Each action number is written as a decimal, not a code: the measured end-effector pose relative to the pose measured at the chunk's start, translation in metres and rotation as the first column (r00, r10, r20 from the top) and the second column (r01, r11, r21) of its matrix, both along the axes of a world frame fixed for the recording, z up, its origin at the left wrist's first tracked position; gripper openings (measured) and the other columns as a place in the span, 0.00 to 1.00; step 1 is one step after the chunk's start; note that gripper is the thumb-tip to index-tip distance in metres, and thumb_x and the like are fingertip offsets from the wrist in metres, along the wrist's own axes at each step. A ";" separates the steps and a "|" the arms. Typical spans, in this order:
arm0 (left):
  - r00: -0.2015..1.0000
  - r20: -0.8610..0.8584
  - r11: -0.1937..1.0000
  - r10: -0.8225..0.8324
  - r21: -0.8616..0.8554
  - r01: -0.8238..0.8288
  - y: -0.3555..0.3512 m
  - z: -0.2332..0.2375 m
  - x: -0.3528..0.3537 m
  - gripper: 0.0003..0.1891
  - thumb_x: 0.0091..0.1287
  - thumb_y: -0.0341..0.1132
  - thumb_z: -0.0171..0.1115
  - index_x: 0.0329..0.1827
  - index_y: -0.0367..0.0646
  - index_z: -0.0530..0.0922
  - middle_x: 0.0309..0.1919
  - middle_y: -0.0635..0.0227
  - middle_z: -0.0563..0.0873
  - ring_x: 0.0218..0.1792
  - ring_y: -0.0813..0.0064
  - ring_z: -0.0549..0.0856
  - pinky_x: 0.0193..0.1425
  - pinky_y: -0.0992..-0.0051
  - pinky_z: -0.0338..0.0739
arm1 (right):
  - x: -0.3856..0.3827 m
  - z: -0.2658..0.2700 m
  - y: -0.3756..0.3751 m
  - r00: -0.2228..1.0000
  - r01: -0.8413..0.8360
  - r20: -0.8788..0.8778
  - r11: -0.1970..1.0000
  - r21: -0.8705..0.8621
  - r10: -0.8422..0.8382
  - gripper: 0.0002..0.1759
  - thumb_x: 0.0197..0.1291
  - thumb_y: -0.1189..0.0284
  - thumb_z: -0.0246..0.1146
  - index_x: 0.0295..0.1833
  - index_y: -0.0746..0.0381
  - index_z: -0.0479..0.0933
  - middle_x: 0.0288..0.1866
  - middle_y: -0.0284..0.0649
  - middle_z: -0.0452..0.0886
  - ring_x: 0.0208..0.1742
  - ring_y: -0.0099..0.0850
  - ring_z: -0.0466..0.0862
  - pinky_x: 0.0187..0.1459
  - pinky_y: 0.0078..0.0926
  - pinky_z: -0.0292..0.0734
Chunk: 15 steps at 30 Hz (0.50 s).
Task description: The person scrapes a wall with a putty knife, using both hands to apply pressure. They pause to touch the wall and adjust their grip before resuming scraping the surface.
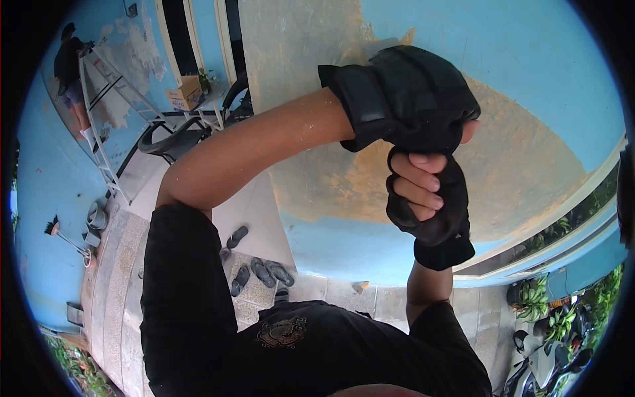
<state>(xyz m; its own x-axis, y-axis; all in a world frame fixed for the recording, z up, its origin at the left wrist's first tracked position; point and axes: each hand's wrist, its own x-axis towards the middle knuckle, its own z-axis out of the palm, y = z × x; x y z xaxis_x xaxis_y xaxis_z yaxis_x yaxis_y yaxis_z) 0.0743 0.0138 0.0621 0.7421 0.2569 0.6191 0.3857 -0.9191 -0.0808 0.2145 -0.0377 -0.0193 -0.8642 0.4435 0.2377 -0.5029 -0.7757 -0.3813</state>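
My left hand [423,99], in a black fingerless glove, is raised in front of the wall with its fingers closed and mostly hidden behind the glove. Just below it is my right hand [430,192], gloved the same way, its bare fingertips curled into the palm. The two fists are stacked and overlap in this view; I cannot tell what they hold. A small greyish flat edge [385,47] shows past the top of the left glove. Behind both hands the blue wall [529,49] has a large worn area [331,188] of grey and tan.
At the upper left a person [69,73] stands on a stepladder [99,119] by a patchy wall. Near them are a cardboard box [185,92] on a table and a black chair [173,140]. Several sandals [262,272] lie on the floor. Motorcycles [546,364] and plants stand lower right.
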 end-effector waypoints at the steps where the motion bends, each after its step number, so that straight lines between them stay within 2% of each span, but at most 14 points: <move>1: 1.000 0.002 0.997 -0.007 0.072 0.007 0.001 -0.008 0.000 0.14 0.65 0.45 0.60 0.24 0.50 0.79 0.19 0.62 0.82 0.21 0.58 0.80 0.30 0.63 0.74 | 0.000 -0.008 -0.001 1.000 0.017 0.024 1.000 -0.004 -0.017 0.19 0.71 0.74 0.51 0.22 0.57 0.63 0.16 0.29 0.64 0.13 0.19 0.65 0.14 0.18 0.60; 2: 1.000 0.005 0.988 -0.014 0.151 0.014 0.003 -0.012 0.001 0.13 0.65 0.44 0.60 0.24 0.50 0.79 0.19 0.62 0.81 0.20 0.59 0.80 0.30 0.64 0.74 | 0.000 -0.014 0.000 0.998 0.034 0.051 0.999 -0.001 -0.034 0.19 0.71 0.74 0.51 0.22 0.57 0.63 0.16 0.30 0.65 0.13 0.20 0.65 0.14 0.18 0.61; 3: 1.000 0.008 0.987 -0.011 0.161 0.010 0.004 -0.006 0.000 0.13 0.65 0.44 0.60 0.24 0.50 0.79 0.19 0.62 0.81 0.20 0.59 0.80 0.30 0.64 0.74 | -0.003 -0.012 0.002 1.000 -0.006 0.025 0.998 0.061 0.004 0.19 0.71 0.74 0.51 0.23 0.57 0.64 0.17 0.30 0.65 0.14 0.20 0.65 0.14 0.18 0.61; 5: 0.996 -0.012 0.997 -0.083 -0.004 0.083 0.008 0.005 0.001 0.14 0.66 0.45 0.59 0.24 0.50 0.80 0.19 0.63 0.82 0.21 0.61 0.81 0.31 0.65 0.75 | -0.005 0.001 0.010 1.000 0.004 -0.006 1.000 0.031 -0.004 0.19 0.71 0.74 0.51 0.23 0.57 0.64 0.16 0.30 0.65 0.14 0.20 0.65 0.14 0.18 0.60; 6: 0.991 0.073 0.990 -0.112 -0.075 0.117 0.007 0.012 -0.002 0.16 0.68 0.47 0.58 0.24 0.50 0.80 0.19 0.63 0.81 0.22 0.62 0.82 0.31 0.65 0.75 | -0.007 0.009 0.009 0.999 0.011 -0.040 1.000 0.003 -0.011 0.19 0.71 0.74 0.51 0.23 0.57 0.64 0.16 0.30 0.65 0.14 0.20 0.65 0.14 0.19 0.60; 8: 0.987 0.108 0.989 -0.116 0.105 0.105 0.004 0.007 -0.003 0.17 0.68 0.47 0.59 0.23 0.49 0.79 0.17 0.62 0.79 0.20 0.64 0.81 0.30 0.66 0.75 | -0.009 0.010 0.000 0.999 0.027 -0.033 1.000 0.006 -0.027 0.18 0.71 0.75 0.50 0.23 0.57 0.64 0.16 0.29 0.66 0.14 0.20 0.65 0.14 0.19 0.59; 12: 0.997 0.011 0.995 -0.077 0.057 0.076 -0.003 -0.003 -0.008 0.18 0.68 0.47 0.60 0.20 0.48 0.78 0.16 0.61 0.77 0.18 0.64 0.79 0.29 0.66 0.74 | -0.007 -0.006 -0.011 0.998 0.042 0.044 0.999 -0.014 -0.041 0.18 0.72 0.77 0.49 0.25 0.58 0.64 0.17 0.29 0.65 0.13 0.19 0.65 0.13 0.17 0.59; 14: 0.991 0.022 0.965 -0.132 -0.227 0.134 -0.011 0.012 -0.010 0.19 0.68 0.47 0.59 0.19 0.48 0.77 0.16 0.59 0.78 0.19 0.60 0.79 0.29 0.62 0.74 | -0.008 0.010 -0.019 0.999 0.045 0.025 0.999 0.015 -0.046 0.19 0.72 0.76 0.51 0.24 0.57 0.63 0.16 0.28 0.64 0.13 0.18 0.63 0.13 0.16 0.58; 15: 0.990 0.025 0.961 -0.139 -0.237 0.141 -0.010 0.004 -0.009 0.19 0.68 0.47 0.59 0.19 0.48 0.77 0.16 0.59 0.78 0.19 0.60 0.79 0.29 0.62 0.74 | -0.010 0.010 -0.023 0.991 0.107 0.082 0.993 0.040 -0.110 0.19 0.73 0.76 0.52 0.24 0.56 0.63 0.16 0.27 0.63 0.13 0.16 0.63 0.13 0.15 0.57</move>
